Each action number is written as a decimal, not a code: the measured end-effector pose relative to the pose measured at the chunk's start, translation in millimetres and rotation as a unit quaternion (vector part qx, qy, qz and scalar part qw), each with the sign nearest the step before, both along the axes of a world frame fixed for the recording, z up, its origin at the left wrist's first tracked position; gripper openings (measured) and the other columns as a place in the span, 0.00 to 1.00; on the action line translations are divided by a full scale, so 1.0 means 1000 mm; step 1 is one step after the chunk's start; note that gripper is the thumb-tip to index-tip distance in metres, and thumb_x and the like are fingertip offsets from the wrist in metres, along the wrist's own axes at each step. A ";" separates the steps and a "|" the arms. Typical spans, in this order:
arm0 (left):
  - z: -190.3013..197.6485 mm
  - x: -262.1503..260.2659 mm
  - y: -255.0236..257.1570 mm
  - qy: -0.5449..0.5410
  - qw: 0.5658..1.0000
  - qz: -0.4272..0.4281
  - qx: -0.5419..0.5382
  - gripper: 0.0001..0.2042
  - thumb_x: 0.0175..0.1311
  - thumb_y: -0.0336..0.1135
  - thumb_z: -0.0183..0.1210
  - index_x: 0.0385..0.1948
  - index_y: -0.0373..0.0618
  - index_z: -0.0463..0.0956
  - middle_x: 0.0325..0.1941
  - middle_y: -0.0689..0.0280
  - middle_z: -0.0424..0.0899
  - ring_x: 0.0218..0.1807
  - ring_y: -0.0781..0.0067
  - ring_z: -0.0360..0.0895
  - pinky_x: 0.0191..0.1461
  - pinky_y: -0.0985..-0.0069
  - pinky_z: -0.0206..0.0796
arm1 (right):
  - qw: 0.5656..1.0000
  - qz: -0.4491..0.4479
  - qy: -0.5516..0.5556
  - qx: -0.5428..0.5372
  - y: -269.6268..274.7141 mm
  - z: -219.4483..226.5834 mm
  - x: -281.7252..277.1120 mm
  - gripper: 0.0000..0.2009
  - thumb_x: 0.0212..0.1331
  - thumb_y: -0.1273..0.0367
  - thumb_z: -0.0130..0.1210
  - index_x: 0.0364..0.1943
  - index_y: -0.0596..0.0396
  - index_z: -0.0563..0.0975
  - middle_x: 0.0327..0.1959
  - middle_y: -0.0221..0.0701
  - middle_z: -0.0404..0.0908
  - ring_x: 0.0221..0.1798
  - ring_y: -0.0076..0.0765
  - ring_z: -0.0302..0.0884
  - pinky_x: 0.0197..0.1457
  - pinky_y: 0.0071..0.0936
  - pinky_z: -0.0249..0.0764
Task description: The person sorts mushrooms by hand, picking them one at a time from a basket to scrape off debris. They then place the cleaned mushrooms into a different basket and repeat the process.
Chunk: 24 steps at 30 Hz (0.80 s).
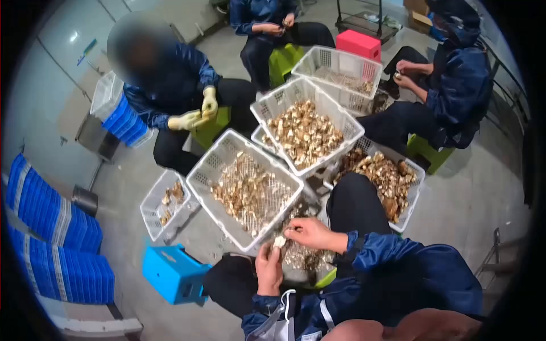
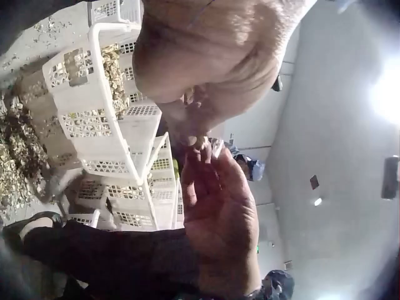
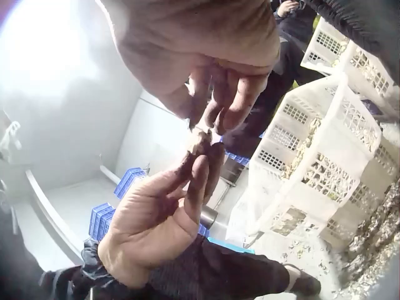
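My left hand [image 1: 269,271] pinches a pale mushroom piece [image 1: 279,241] between thumb and fingers, low over the lap. Just to its right, my right hand [image 1: 314,234] has its fingertips drawn together on a small thin piece; I cannot tell what it is. Both sets of fingertips nearly meet around the mushroom piece [image 3: 200,142] in the right wrist view. From the left wrist side, a small shiny sliver [image 2: 217,148] shows at the fingertips of the right hand [image 2: 222,215]. Beneath the hands lies a heap of brown and whitish trimmings [image 1: 307,257].
White perforated baskets of cut mushrooms stand ahead: a near one [image 1: 196,179], a stacked one [image 1: 355,132] and one by the right knee [image 1: 420,190]. A small white basket [image 1: 151,211] and a blue stool [image 1: 173,275] stand left. Three people sit around the baskets.
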State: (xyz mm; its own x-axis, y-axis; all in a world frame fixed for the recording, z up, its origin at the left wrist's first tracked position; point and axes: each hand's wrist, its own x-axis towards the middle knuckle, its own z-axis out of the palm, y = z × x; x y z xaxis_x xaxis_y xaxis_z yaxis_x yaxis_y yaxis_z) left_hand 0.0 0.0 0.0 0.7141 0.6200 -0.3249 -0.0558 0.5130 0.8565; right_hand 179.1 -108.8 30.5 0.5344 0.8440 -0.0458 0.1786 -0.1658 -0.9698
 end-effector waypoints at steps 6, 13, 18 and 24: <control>0.023 0.002 -0.009 -0.027 0.992 0.020 -0.119 0.16 0.77 0.34 0.53 0.63 0.41 0.70 0.58 0.65 0.81 0.57 0.71 0.79 0.61 0.72 0.75 | 0.991 -0.002 -0.106 0.075 -0.015 0.013 0.010 0.14 0.68 0.59 0.57 0.38 0.57 0.80 0.35 0.45 0.82 0.35 0.54 0.80 0.38 0.44 0.75; 0.021 0.019 -0.015 -0.005 0.992 -0.028 -0.125 0.12 0.77 0.40 0.55 0.53 0.46 0.76 0.54 0.69 0.83 0.53 0.76 0.81 0.56 0.76 0.76 | 0.992 0.076 -0.100 -0.009 -0.020 0.017 0.015 0.16 0.67 0.57 0.56 0.41 0.57 0.81 0.41 0.47 0.83 0.43 0.59 0.81 0.44 0.48 0.77; 0.025 0.019 -0.017 -0.026 0.990 -0.018 -0.138 0.15 0.78 0.43 0.53 0.55 0.44 0.76 0.52 0.67 0.84 0.52 0.75 0.82 0.55 0.76 0.76 | 0.986 0.002 -0.165 -0.018 -0.026 0.018 0.022 0.14 0.67 0.58 0.56 0.41 0.56 0.79 0.33 0.45 0.82 0.39 0.60 0.81 0.41 0.50 0.75; 0.000 0.003 -0.011 -0.060 0.989 0.003 -0.137 0.19 0.81 0.45 0.46 0.58 0.39 0.73 0.55 0.62 0.82 0.53 0.69 0.81 0.55 0.72 0.78 | 0.986 0.023 -0.156 0.062 -0.033 0.022 0.015 0.12 0.65 0.61 0.61 0.38 0.56 0.82 0.31 0.41 0.85 0.33 0.52 0.84 0.36 0.41 0.77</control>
State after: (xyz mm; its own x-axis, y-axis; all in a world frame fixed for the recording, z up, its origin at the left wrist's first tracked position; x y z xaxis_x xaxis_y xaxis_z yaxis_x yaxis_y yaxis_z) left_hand 3.1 -11.3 -0.3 0.7542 0.5252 -0.3940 -0.1531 0.7243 0.6723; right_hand 193.8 -141.9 52.2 0.4680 0.8560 0.2198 0.4750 -0.0340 -0.8793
